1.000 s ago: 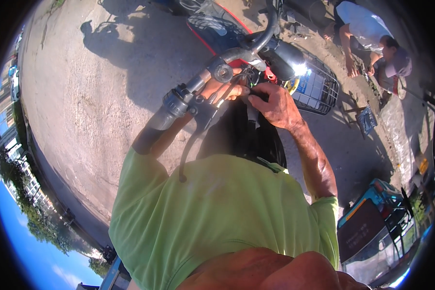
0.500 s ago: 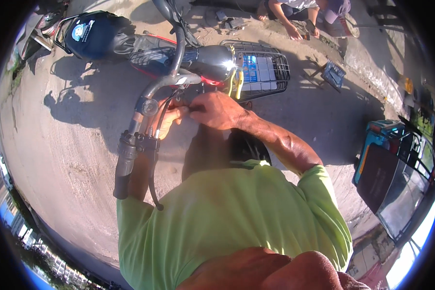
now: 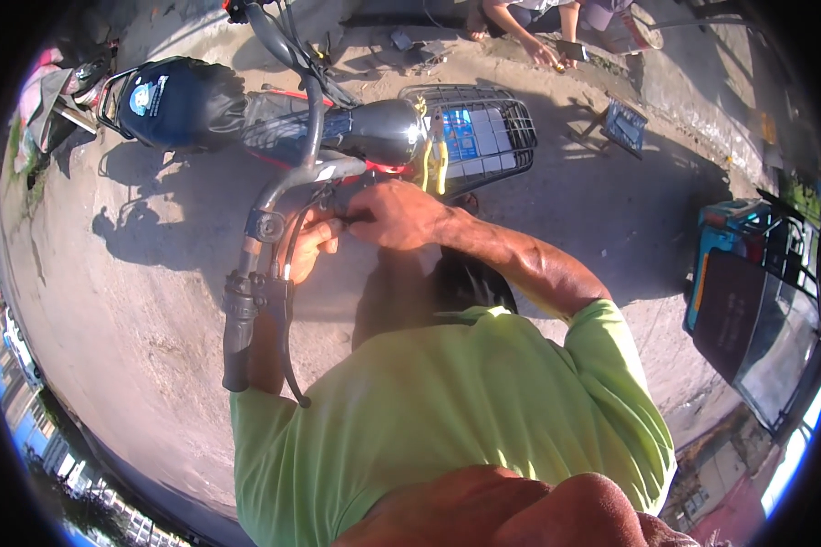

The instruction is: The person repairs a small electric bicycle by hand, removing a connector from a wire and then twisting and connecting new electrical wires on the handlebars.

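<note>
My left hand (image 3: 308,251) is behind the handlebar (image 3: 266,205) and its cables, thumb and fingers pinched together. Against its fingertips, my right hand (image 3: 397,216) is curled closed. A small dark piece shows between the two hands, too covered to name. Close by on the left are the black grip (image 3: 237,346) and the long brake lever (image 3: 290,351). Just beyond my right hand sits the round, shiny headlamp (image 3: 388,128). A pair of yellow-handled pliers (image 3: 442,169) hangs on the edge of the wire basket (image 3: 520,137).
The dark seat (image 3: 173,100) of the two-wheeler lies at far left. At the upper right, another person's hands (image 3: 552,56) work low over the ground. A small folding stool (image 3: 623,128) stands nearer. A teal vehicle with a dark panel (image 3: 725,301) is at the right.
The view has shifted slightly, moving the handlebar and basket in the picture. My hands stay together at the same place by the handlebar. The other person's hands have come closer together.
</note>
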A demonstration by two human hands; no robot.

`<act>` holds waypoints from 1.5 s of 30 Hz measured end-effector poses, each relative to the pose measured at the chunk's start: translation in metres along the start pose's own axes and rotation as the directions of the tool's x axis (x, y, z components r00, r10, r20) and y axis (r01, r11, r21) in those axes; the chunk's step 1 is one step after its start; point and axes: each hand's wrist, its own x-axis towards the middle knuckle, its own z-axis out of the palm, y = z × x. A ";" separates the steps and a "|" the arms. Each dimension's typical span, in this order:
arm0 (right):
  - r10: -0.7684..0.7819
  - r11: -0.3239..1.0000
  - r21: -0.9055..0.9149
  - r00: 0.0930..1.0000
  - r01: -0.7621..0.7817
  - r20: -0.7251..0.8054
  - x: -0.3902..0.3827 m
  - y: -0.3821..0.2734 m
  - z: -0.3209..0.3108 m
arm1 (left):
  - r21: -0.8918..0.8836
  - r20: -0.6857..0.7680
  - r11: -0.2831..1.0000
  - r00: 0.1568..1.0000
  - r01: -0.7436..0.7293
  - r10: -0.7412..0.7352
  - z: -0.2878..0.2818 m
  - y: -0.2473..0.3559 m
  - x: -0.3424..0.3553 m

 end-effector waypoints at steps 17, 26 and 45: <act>0.073 0.984 -0.173 0.988 -0.049 0.134 0.010 -0.037 -0.020 | 0.179 -0.113 0.979 0.986 -0.099 0.121 0.013 0.003 0.003; 0.123 0.976 -0.198 0.983 -0.094 0.137 0.011 -0.040 -0.018 | 0.508 -0.150 0.854 0.965 -0.110 0.214 0.006 -0.010 0.002; -0.403 0.915 0.034 0.915 0.402 0.010 -0.008 -0.028 0.034 | 0.397 -0.643 0.875 0.596 -0.278 0.481 0.041 -0.064 0.020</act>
